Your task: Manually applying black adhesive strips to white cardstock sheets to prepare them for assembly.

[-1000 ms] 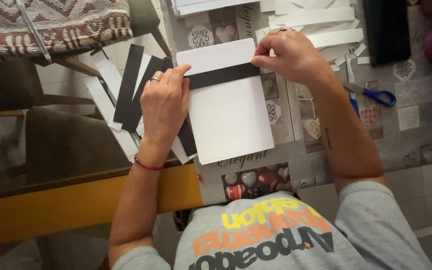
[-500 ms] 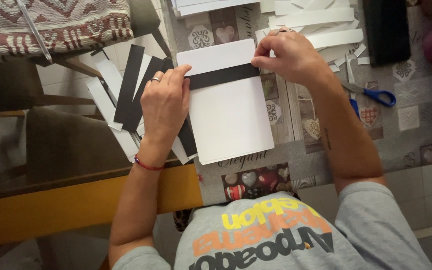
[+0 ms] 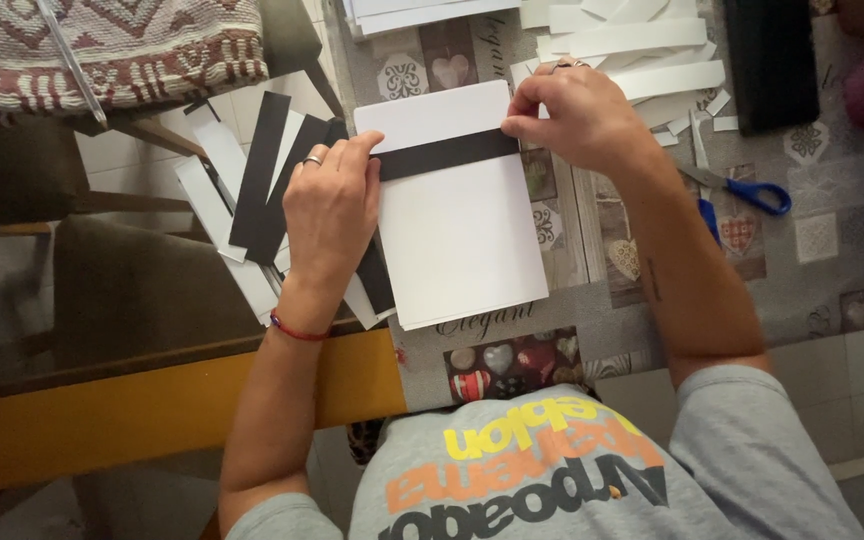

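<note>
A white sheet of card (image 3: 457, 240) lies on the patterned tablecloth in front of me. A black paper strip (image 3: 447, 154) runs across its upper part. My left hand (image 3: 330, 205), with a ring and a red wrist cord, presses the strip's left end with its fingertips. The strip's right end is pinched at the card's right edge by my right hand (image 3: 577, 115). Under and left of my left hand lie several loose black and white paper strips (image 3: 252, 190).
Blue-handled scissors (image 3: 742, 190) lie right of my right forearm. White strips (image 3: 642, 50) and paper scraps are piled beyond my right hand, beside a black rectangular object (image 3: 770, 60). A woven patterned cloth (image 3: 102, 45) sits far left. The table's yellow edge (image 3: 152, 410) runs below.
Both hands stay on the strip's ends. My left fingertips have shifted slightly along the strip; the card and strip have not visibly moved.
</note>
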